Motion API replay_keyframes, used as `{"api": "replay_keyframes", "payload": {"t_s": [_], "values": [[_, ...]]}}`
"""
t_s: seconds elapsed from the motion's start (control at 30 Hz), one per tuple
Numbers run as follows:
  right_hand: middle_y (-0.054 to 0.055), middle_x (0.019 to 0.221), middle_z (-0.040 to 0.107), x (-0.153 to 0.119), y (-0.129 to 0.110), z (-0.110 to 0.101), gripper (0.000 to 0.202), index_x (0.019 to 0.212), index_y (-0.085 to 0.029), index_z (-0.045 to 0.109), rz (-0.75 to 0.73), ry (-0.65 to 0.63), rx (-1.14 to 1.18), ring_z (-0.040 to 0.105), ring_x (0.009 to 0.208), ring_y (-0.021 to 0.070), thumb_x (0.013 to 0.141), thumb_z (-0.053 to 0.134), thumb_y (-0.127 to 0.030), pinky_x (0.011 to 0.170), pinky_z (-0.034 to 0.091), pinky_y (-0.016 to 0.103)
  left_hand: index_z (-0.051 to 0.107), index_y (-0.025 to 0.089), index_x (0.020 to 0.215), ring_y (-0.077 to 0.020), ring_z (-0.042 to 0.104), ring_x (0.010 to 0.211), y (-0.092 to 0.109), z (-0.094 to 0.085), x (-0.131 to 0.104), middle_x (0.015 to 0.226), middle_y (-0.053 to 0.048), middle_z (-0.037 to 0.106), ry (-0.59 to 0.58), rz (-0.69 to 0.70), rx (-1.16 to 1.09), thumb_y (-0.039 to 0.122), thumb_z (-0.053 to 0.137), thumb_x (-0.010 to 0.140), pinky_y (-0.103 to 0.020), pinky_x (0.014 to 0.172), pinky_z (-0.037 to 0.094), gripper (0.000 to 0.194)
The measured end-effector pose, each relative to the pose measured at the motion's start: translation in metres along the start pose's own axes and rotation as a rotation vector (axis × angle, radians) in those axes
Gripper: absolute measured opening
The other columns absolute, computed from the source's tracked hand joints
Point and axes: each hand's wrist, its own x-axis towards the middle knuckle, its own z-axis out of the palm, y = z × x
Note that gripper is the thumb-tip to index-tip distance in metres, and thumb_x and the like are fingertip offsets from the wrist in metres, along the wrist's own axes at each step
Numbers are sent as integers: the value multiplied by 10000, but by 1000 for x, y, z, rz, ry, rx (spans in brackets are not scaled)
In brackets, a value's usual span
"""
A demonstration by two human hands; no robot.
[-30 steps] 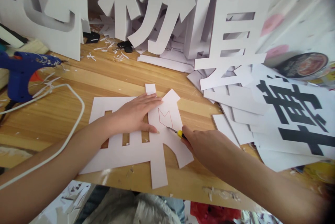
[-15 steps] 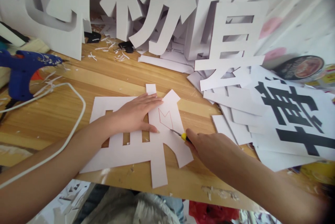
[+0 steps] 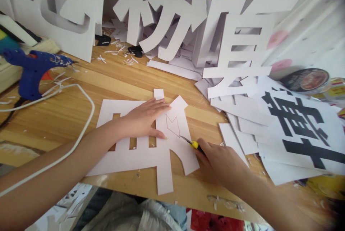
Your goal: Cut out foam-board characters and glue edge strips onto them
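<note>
A white foam-board character [image 3: 163, 157] lies flat on the wooden table, with rectangular openings on its left part. Red lines outline a small notched shape on its right part. My left hand [image 3: 142, 117] rests on the board with its fingers spread, left of the outline, holding nothing. In my right hand [image 3: 212, 153], the fingers are wrapped round a yellow and black craft knife [image 3: 196, 145]. Its thin blade points left, and the tip is at the lower right corner of the red outline.
A blue glue gun [image 3: 32, 72] sits at the left, with a white cable [image 3: 93, 107] looping over my left forearm. Large white cut-out characters [image 3: 172, 15] stand along the back. Sheets with black printed characters [image 3: 276, 166] and board offcuts [image 3: 242, 139] lie at the right.
The whole view has shifted slightly, so the table items appear a little further right or lower. The knife tip has moved slightly away from the outline's lower edge. Both hands keep their hold.
</note>
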Motion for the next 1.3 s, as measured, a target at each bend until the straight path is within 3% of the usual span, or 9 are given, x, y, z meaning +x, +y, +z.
{"api": "replay_keyframes", "payload": {"t_s": [0.13, 0.27, 0.47, 0.83, 1.3], "values": [[-24, 530, 580, 1, -1, 5, 119, 799, -196, 408, 9, 116, 66, 573, 439, 158, 900, 412, -259, 414, 150, 244, 292, 141, 1381, -190, 118, 1372, 0, 1, 1, 1472, -57, 235, -4, 8, 8, 689, 504, 684, -296, 1117, 47, 912], [-12, 586, 604, 17, -8, -8, 139, 789, -198, 404, -47, 97, 135, 581, 482, 160, 911, 401, -264, 422, 169, 242, 284, 156, 1385, -187, 113, 1373, 0, 1, 1, 1474, -47, 227, 5, 18, 23, 706, 475, 690, -302, 1117, 44, 907], [-5, 544, 585, 34, -7, -19, 227, 744, -198, 408, -19, 53, 157, 550, 446, 164, 909, 409, -354, 416, 164, 240, 271, 152, 1392, -184, 100, 1375, 0, 0, 1, 1474, -41, 225, -10, 16, 18, 705, 469, 694, -295, 1115, 42, 913], [-37, 496, 535, 30, -6, -13, 201, 750, -206, 382, -67, 93, 146, 480, 381, 127, 920, 369, -312, 403, 145, 240, 267, 157, 1394, -182, 95, 1375, -2, 2, 1, 1478, -40, 213, -6, 20, 12, 718, 460, 687, -292, 1114, 31, 922], [-24, 515, 554, 30, -10, -18, 177, 770, -198, 405, -68, 38, 109, 525, 411, 147, 922, 383, -286, 400, 148, 244, 284, 164, 1387, -196, 110, 1373, 0, 1, 1, 1476, -52, 219, -2, 16, -10, 706, 479, 686, -306, 1115, 46, 908]]}}
